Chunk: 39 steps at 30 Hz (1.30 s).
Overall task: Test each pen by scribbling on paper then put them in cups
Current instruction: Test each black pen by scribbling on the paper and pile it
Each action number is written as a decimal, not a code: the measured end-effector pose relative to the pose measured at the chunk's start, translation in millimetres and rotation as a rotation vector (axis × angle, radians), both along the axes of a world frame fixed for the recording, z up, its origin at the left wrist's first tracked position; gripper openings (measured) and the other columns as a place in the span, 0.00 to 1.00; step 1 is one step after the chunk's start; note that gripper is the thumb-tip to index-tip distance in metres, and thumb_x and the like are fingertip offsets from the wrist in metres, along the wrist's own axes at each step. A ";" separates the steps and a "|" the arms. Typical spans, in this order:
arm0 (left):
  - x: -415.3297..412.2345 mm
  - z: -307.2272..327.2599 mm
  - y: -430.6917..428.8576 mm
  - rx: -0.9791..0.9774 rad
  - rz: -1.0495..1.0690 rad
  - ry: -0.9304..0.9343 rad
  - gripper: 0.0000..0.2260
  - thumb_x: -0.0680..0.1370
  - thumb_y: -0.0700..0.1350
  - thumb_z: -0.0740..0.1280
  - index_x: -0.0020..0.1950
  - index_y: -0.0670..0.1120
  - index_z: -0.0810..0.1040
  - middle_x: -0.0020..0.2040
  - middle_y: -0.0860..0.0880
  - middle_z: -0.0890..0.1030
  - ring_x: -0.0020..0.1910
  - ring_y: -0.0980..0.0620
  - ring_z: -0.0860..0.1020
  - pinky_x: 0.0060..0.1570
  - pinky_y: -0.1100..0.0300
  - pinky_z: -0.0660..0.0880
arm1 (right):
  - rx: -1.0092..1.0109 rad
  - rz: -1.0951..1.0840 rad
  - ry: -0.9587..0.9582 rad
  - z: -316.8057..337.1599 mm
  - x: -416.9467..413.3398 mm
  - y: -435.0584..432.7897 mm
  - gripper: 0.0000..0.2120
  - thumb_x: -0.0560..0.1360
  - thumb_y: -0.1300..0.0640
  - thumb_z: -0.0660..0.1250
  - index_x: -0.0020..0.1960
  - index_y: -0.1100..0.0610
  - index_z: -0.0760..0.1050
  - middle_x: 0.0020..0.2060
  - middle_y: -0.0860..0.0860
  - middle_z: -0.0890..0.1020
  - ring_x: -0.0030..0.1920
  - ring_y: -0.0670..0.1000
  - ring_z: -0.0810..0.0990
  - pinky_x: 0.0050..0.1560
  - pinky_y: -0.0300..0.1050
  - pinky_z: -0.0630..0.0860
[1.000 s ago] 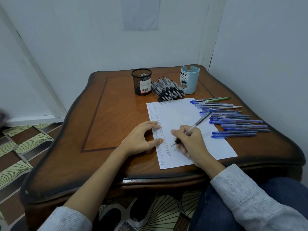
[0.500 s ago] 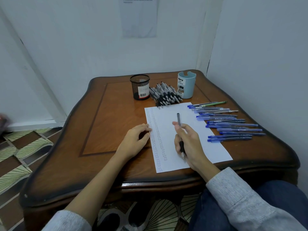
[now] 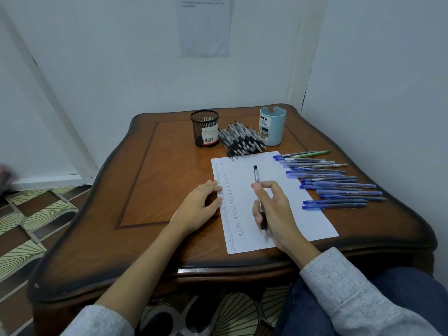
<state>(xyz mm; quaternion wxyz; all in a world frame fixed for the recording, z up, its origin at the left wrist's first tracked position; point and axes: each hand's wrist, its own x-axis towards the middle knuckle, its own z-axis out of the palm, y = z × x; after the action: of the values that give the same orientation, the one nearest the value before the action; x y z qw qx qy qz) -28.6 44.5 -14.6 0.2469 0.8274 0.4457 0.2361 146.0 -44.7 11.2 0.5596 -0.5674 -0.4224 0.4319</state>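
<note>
Two hands are at the sheet of paper (image 3: 308, 221): the right hand (image 3: 272, 210) grips a black-gripped pen (image 3: 256, 176) over its middle, tip toward the person, and the left hand (image 3: 197, 207) lies with relaxed fingers on its left edge. Beyond its far edge, black pens (image 3: 242, 141) lie between a mesh cup (image 3: 204, 128) and a blue cup (image 3: 272, 127).

The person wears grey ribbed sleeves (image 3: 344, 282) and dark blue jeans (image 3: 409, 294).
</note>
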 end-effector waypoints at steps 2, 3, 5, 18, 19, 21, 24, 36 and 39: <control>-0.4 0.3 -0.1 0.003 -0.001 0.015 0.16 0.81 0.47 0.61 0.69 0.48 0.71 0.74 0.49 0.66 0.75 0.55 0.59 0.75 0.55 0.55 | -0.009 0.008 -0.012 1.9 -1.9 -0.5 0.12 0.80 0.47 0.59 0.58 0.53 0.69 0.22 0.49 0.73 0.21 0.43 0.69 0.22 0.34 0.65; -0.5 0.3 -0.1 0.005 -0.004 0.026 0.17 0.81 0.47 0.61 0.70 0.48 0.71 0.75 0.50 0.65 0.75 0.55 0.58 0.75 0.56 0.54 | -0.018 0.013 -0.015 1.8 -2.4 -0.5 0.12 0.80 0.46 0.59 0.59 0.51 0.69 0.23 0.49 0.74 0.21 0.43 0.69 0.21 0.33 0.65; 0.3 0.3 0.2 0.015 -0.019 0.066 0.19 0.81 0.49 0.60 0.72 0.48 0.69 0.75 0.51 0.64 0.76 0.56 0.57 0.75 0.59 0.51 | -0.042 0.026 0.005 1.2 -2.7 1.0 0.11 0.81 0.47 0.58 0.61 0.49 0.67 0.27 0.51 0.77 0.21 0.42 0.70 0.20 0.34 0.65; 1.9 -0.8 5.3 0.051 -0.019 0.111 0.24 0.81 0.58 0.58 0.75 0.53 0.63 0.77 0.56 0.57 0.75 0.62 0.52 0.69 0.69 0.46 | 0.022 -0.046 -0.415 44.7 52.2 101.9 0.16 0.74 0.63 0.71 0.60 0.62 0.78 0.42 0.55 0.82 0.44 0.50 0.80 0.48 0.42 0.78; 1.7 -1.9 6.2 0.056 -0.019 0.103 0.24 0.80 0.58 0.58 0.75 0.53 0.63 0.77 0.56 0.57 0.75 0.62 0.52 0.69 0.69 0.46 | 0.026 -0.083 -0.434 47.4 56.0 115.0 0.15 0.73 0.63 0.72 0.60 0.62 0.79 0.42 0.53 0.81 0.46 0.51 0.79 0.50 0.43 0.78; 1.1 -4.3 8.6 0.061 -0.020 0.085 0.23 0.80 0.58 0.58 0.75 0.54 0.63 0.77 0.58 0.57 0.74 0.65 0.51 0.69 0.70 0.46 | 0.025 -0.130 -0.486 51.0 60.1 141.1 0.15 0.72 0.64 0.73 0.59 0.63 0.79 0.43 0.53 0.81 0.46 0.50 0.78 0.50 0.41 0.75; 0.1 -7.8 11.9 0.069 -0.021 0.067 0.23 0.79 0.59 0.59 0.74 0.55 0.64 0.76 0.60 0.57 0.73 0.67 0.51 0.70 0.69 0.48 | 0.012 -0.151 -0.614 51.5 60.5 177.8 0.11 0.72 0.64 0.73 0.54 0.64 0.81 0.44 0.56 0.82 0.45 0.49 0.77 0.47 0.38 0.72; -2.6 -11.5 15.2 0.035 -0.025 0.023 0.25 0.77 0.61 0.61 0.72 0.56 0.66 0.76 0.60 0.59 0.74 0.67 0.51 0.74 0.58 0.55 | 0.009 -0.153 -0.753 48.8 58.2 227.5 0.07 0.74 0.64 0.70 0.52 0.64 0.81 0.51 0.57 0.82 0.48 0.48 0.76 0.48 0.39 0.71; -2.4 -11.0 15.1 0.011 -0.035 0.018 0.31 0.72 0.68 0.57 0.72 0.56 0.67 0.75 0.61 0.59 0.74 0.67 0.52 0.74 0.57 0.55 | 0.031 -0.144 -0.746 54.5 68.3 208.2 0.06 0.75 0.65 0.69 0.50 0.62 0.82 0.50 0.56 0.83 0.50 0.49 0.79 0.50 0.39 0.74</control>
<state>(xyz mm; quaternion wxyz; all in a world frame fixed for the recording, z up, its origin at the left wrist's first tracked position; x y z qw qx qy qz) -31.0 59.6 -25.6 0.2421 0.8385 0.4323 0.2267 214.3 163.5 65.7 0.4047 -0.7053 -0.5628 0.1486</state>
